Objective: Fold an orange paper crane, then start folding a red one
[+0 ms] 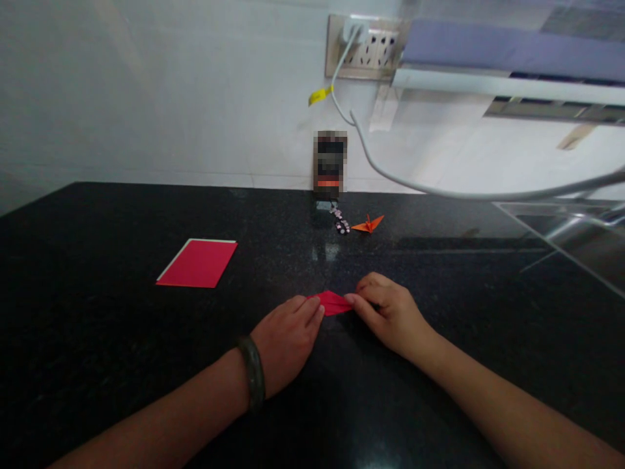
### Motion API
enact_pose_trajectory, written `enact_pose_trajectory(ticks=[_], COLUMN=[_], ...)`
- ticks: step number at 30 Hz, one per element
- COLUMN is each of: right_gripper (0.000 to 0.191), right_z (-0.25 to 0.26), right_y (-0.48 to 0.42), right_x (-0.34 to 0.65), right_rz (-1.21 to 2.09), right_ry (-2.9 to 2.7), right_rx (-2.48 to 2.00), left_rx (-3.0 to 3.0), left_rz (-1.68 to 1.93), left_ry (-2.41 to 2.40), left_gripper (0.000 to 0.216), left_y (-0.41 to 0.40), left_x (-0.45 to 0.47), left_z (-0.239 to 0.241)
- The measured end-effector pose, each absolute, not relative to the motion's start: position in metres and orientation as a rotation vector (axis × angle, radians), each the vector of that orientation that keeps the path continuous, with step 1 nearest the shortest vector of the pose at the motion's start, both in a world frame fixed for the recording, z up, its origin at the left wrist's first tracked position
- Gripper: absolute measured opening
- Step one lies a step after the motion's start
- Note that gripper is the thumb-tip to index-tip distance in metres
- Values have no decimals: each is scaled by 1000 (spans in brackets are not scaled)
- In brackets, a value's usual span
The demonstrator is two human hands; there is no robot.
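Note:
A small piece of folded red paper lies on the dark countertop in front of me, narrow towards its right end. My left hand, with a dark bangle at the wrist, covers its left end and holds it with fingers pressed together. At the opposite tip, the thumb and fingers of my right hand pinch the paper. The paper's left end is hidden under my left fingers. Beyond the right hand stands an orange origami crane.
A stack of red paper sheets lies to the left, with a white edge showing. Against the wall leans a blurred-out phone-like object with a beaded strap. A white cable hangs from the wall socket. A sink edges the right side.

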State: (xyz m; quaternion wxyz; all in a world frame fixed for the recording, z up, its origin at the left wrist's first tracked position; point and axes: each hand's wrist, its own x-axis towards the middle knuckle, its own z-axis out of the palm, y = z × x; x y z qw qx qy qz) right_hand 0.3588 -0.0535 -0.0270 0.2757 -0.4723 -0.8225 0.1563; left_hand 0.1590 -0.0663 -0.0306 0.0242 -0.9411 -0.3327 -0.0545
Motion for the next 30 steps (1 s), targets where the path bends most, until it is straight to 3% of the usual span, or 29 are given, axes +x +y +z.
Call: enact_pose_trajectory(ticks=[3, 11, 15, 19, 30], right_gripper=[14, 29, 27, 37, 26], right_z=[-31, -15, -17, -19, -13], right_y=[-49, -62, -57, -52, -56], right_x=[355, 349, 354, 356, 358], right_rz=[433, 957, 734, 529, 526], right_ry=[-2118, -2277, -2289, -2477, -2598], right_rx=[-1350, -1085, -1089, -966, -924], left_rx=[-2921, -2950, -2889, -3034, -3000], left_rz=[-242, -415, -649, -560, -405], left_ry=[-1016, -1121, -1203, -1036, -1120], left_gripper=[33, 39, 35, 29, 25], left_y=[-64, -57, -57, -64, -65], left_x=[158, 149, 150, 154, 145], left_z=[-31, -41, -35, -30, -29])
